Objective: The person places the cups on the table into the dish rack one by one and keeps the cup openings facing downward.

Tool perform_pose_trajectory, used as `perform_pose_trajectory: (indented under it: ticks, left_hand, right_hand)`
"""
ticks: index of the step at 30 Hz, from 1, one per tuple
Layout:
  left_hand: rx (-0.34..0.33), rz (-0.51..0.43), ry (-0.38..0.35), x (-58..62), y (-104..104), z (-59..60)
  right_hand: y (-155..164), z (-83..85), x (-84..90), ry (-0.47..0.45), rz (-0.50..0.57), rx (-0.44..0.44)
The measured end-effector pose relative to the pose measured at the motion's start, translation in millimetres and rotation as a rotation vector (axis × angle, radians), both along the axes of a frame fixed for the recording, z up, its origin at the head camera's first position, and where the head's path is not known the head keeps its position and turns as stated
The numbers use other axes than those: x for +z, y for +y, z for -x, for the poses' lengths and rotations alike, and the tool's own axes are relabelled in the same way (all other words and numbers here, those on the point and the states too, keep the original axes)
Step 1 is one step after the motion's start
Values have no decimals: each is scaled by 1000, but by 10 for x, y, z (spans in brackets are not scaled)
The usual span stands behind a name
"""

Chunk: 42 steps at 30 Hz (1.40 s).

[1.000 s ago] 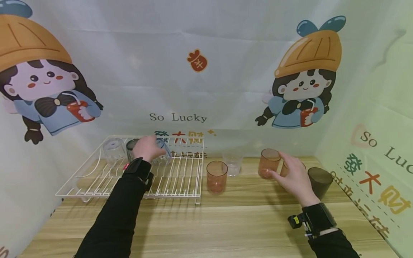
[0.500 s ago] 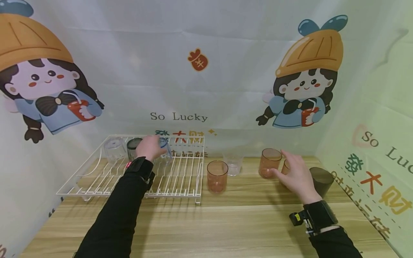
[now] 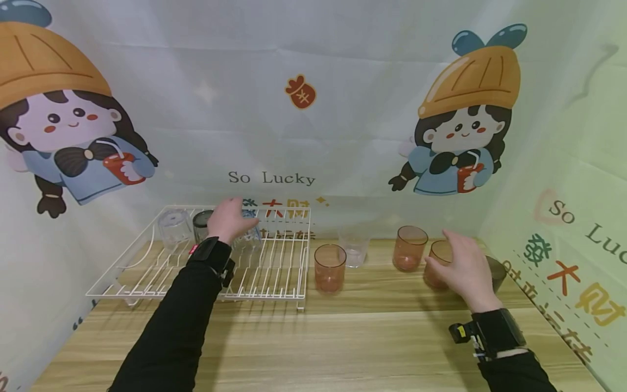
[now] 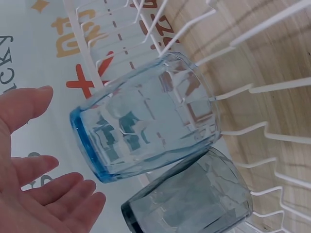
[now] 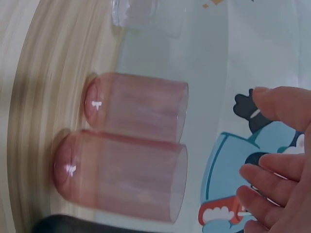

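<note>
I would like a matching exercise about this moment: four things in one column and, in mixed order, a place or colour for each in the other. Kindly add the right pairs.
1. Left hand
2. Right hand
3. Wire rack
4. Blue-tinted glass

A. White, standing on the wooden tabletop
B. Near the two orange-pink glasses on the right
C. In the rack, beside the grey glass
D. Close above the glasses in the rack

Pairs: 1-D, 2-B, 3-A, 4-C
</note>
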State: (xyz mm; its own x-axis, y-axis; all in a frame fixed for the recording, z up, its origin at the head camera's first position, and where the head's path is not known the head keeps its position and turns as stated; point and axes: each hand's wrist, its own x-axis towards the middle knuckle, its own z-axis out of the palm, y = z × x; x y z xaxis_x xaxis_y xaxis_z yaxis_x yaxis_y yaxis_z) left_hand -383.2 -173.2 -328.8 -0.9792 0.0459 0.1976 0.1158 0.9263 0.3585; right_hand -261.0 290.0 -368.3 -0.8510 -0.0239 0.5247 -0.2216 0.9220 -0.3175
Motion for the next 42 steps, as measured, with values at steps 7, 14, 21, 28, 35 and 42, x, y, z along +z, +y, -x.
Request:
perform_pose_trajectory:
  ticks: [7, 14, 21, 28, 35, 42]
  left_hand:
    - [6, 4, 53, 22, 26, -11]
    - [0, -2, 48, 54, 7, -51]
    - [1, 10, 53, 83, -3, -84]
    - [-14, 11, 55, 120, 4, -142]
    - [-37, -22, 53, 144, -17, -198]
    - [-51, -39, 34, 153, -34, -218]
  right_hand:
    - [128, -72, -25, -2, -12, -56]
    - [240, -111, -67, 24, -26, -89]
    - [341, -150, -114, 17, -32, -95]
    - [385, -205, -164, 12, -54, -113]
    - [408, -238, -182, -10, -91, -131]
    - [442, -262, -213, -44, -116, -131]
